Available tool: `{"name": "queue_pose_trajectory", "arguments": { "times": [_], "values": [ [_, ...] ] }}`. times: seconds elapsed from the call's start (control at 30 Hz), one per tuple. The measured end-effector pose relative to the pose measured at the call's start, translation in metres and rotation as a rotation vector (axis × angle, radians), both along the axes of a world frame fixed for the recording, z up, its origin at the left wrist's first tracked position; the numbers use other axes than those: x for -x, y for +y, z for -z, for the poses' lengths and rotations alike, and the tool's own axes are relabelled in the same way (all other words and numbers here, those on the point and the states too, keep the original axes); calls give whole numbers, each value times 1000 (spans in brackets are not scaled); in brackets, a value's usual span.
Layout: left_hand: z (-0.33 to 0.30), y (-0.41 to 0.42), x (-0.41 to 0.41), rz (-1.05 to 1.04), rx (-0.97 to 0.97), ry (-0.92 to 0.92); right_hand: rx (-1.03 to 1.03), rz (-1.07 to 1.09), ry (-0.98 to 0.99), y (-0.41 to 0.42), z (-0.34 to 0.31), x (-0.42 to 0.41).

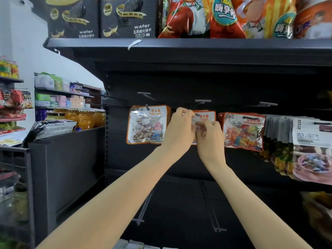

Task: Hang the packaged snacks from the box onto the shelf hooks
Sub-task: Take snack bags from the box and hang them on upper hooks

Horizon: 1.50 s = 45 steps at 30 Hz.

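up at the hooks, left hand (181, 126) and right hand (209, 135) pinch the sugar packet (206, 116), its hole just below the middle hook (202, 101).

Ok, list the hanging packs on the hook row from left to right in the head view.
Stone candy pack → sugar pack, held by both hands → colour beans pack → grey-topped packs → chocolate pack.

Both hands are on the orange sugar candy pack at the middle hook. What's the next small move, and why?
Probably slide the sugar pack back along the middle hook and let go. Left hand and right hand both pinch its top, and its hang hole sits at the hook tip.
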<state>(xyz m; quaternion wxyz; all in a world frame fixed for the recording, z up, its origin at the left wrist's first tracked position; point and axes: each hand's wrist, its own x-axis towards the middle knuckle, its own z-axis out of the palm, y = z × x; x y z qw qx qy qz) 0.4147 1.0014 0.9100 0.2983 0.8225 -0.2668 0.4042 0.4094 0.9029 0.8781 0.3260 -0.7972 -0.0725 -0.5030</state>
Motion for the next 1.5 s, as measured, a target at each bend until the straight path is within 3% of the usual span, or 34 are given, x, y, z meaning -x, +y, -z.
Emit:
{"name": "queue_pose_trajectory", "arguments": {
  "times": [0.17,0.37,0.63,0.97,1.23,1.33,1.43,1.5],
  "values": [
    [7,46,17,-93,-35,-124,53,-129,-3,27,-2,17],
    [38,138,30,-328,-25,-25,148,-261,99,100,5,24],
    [128,306,69,-617,53,392,335,-583,457,260,86,28],
    [309,499,172,-868,228,1016,520,-918,1129,454,274,67],
    [400,534,198,-791,49,1481,781,-975,1373,516,381,93],
    [409,534,196,-740,23,1530,777,-979,1434,527,399,96],
    [419,537,194,-769,7,1550,727,-949,1367,532,412,97],
    [420,537,193,-833,-6,1537,826,-939,1313,533,417,97]
  ]
}}
